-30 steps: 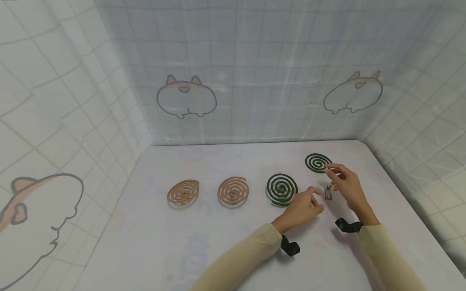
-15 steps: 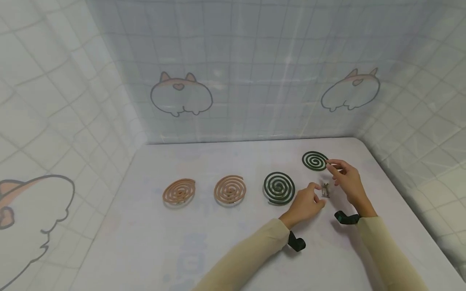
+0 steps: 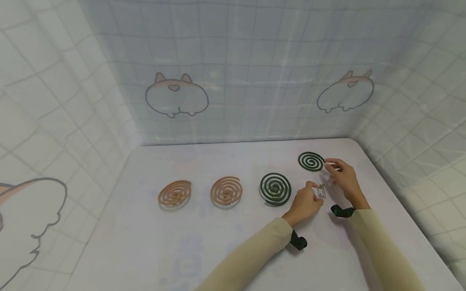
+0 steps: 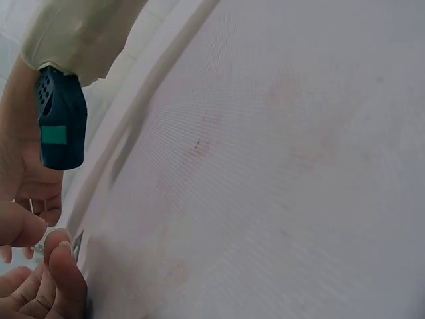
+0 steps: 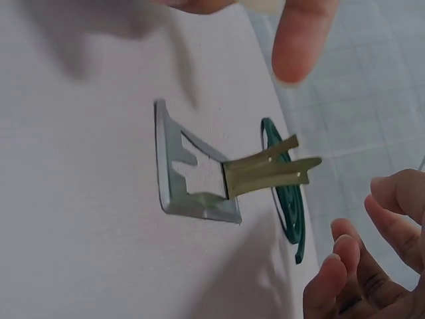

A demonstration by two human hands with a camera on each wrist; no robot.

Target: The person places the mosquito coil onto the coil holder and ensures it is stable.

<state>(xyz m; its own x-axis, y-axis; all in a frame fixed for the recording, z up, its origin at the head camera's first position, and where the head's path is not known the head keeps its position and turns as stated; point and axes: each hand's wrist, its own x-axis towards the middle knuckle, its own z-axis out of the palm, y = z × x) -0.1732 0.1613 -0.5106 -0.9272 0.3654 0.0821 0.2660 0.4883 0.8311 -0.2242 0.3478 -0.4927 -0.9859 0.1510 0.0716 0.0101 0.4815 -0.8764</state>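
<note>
A small metal mosquito coil stand lies on the table, its forked tongue bent up from the flat frame. Fingers of my left hand reach to its left side in the head view; the right wrist view has a gap between them and the metal. My right hand hovers with bent, loose fingers beside the right edge of a green mosquito coil lying farther back. Nothing shows between its fingers in the right wrist view. The left wrist view has my left hand cut off at the corner.
Left of my hands, a second green mosquito coil and two brown mosquito coils, the middle one and the leftmost one, sit in a row. The brown ones look raised on metal pieces. White tiled-pattern sheets wall the table.
My left hand has moved right, closer to the stand. My right hand stays by the far green coil, its fingertips slightly farther toward the coil's outer edge. The head view has shifted a little.
</note>
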